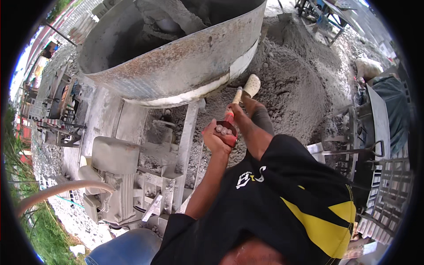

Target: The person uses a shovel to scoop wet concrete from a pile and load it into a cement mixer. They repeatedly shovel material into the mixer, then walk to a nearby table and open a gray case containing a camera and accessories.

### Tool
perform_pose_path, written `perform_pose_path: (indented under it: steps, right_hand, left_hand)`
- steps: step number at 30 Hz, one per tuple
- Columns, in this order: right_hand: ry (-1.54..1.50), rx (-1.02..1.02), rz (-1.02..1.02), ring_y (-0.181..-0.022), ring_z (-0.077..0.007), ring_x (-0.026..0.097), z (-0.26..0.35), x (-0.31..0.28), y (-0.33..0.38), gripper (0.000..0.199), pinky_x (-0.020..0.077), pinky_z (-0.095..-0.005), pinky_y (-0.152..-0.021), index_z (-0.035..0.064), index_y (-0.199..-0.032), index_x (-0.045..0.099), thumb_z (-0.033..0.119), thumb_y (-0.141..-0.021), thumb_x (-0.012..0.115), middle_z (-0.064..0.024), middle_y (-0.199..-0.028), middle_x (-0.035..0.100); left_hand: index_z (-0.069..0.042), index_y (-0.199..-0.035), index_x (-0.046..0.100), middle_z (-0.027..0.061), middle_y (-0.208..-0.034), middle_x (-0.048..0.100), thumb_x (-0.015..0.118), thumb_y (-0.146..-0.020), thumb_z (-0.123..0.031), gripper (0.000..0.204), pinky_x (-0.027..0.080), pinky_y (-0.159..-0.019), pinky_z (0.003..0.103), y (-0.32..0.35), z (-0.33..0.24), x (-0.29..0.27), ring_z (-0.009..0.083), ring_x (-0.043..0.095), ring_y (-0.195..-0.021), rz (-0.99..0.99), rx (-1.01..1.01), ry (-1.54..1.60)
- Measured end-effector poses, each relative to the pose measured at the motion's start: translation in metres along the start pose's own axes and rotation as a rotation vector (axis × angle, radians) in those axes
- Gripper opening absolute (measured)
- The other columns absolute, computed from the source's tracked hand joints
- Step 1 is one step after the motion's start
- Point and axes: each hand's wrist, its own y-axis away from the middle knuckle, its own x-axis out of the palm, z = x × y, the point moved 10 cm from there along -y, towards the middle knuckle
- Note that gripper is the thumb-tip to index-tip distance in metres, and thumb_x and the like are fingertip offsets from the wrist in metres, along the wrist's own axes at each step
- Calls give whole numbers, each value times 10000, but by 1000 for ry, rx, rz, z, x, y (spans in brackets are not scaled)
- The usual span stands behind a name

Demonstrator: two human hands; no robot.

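Observation:
My left hand [217, 137] is closed around the red D-shaped grip of a shovel [237, 96]. Just beyond it, my right hand [236, 111] wraps the shaft lower down, where red meets pale wood. The shaft runs forward beside my foot in a cream clog [252, 85] with holes, and the blade cannot be made out. Ahead and to the right spreads a heap of grey, crumbly material [291, 92]. A large round mixing drum [176, 62], rusty and crusted with grey, stands in front of me, with a thick arm [176, 15] inside.
To the left sit a dusty motor-like machine [115, 154], a ribbed hose [66, 190] and a metal beam [190, 137]. A blue barrel [126, 247] is at lower left. Another shovel [353, 151] lies to my right, near stacked grilles [391, 190] and a dark tarp [391, 110].

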Motion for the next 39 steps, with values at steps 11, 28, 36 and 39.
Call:
perform_pose_path:
  steps: [11,28,36,39]
  right_hand:
    - [1220,-494,-75,-794,-391,620,-56,0,44,511,489,-433,-700,-25,-908,608,448,-920,414,-237,-809,635]
    - [1368,-515,-190,-723,-354,639,-147,-167,170,751,479,-414,-674,26,-794,675,620,-933,237,-204,-676,629]
    - [655,-403,209,-778,-138,597,-153,-278,244,430,487,-295,-659,61,-1074,609,447,-962,454,-50,-890,625]
    - [522,-465,264,-695,-108,572,-174,-300,313,457,458,-258,-583,59,-988,615,481,-954,444,-24,-806,597]
  left_hand:
    - [-35,-760,531,61,-611,537,584,-752,-73,66,458,-497,332,15,-25,-81,198,535,-499,-140,154,-349]
    - [-29,-813,561,86,-700,608,586,-793,-45,36,495,-585,278,139,124,-216,188,611,-631,54,-78,-293]
    - [-52,-759,527,47,-658,533,633,-812,-86,124,455,-600,297,274,209,-148,172,548,-598,239,-66,-281]
    - [-36,-747,556,49,-648,542,648,-784,-47,100,441,-573,289,342,228,-147,164,549,-576,190,26,-440]
